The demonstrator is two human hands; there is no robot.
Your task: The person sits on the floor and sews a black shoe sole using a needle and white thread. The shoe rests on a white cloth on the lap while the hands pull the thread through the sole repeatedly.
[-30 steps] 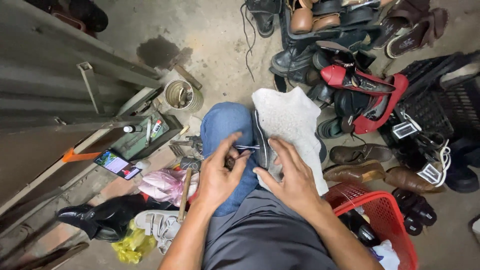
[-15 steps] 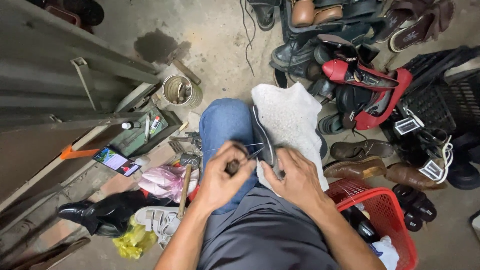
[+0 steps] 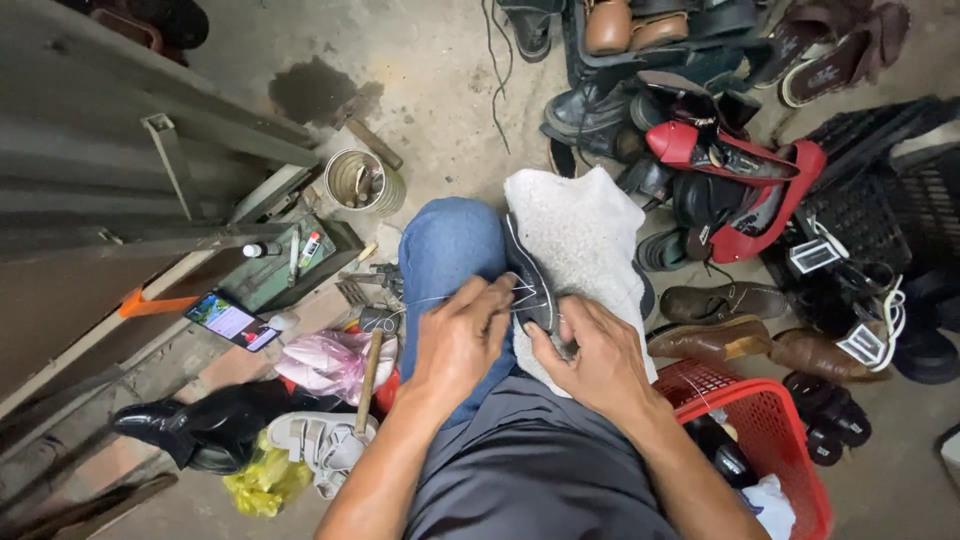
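Concrete floor [image 3: 440,90], stained, cluttered workshop corner. Item: dark shoe [image 3: 528,275], sole up on grey cloth [image 3: 580,230] across seated person's knees. Right hand [image 3: 595,360] fingers clamped on its heel end; left hand [image 3: 460,335] fingers pinched together on pale thread [image 3: 440,298] drawn taut from the sole edge. Stitching partway, judging by thread; extent unclear. Around: tin can [image 3: 362,180], phone [image 3: 230,322], hammer [image 3: 370,365], red basket [image 3: 770,430], heaped shoes [image 3: 720,170].

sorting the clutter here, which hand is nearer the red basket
Right. The right hand sits just up and left of the red basket, by the dark shoe; the left hand is farther left, over the knee.
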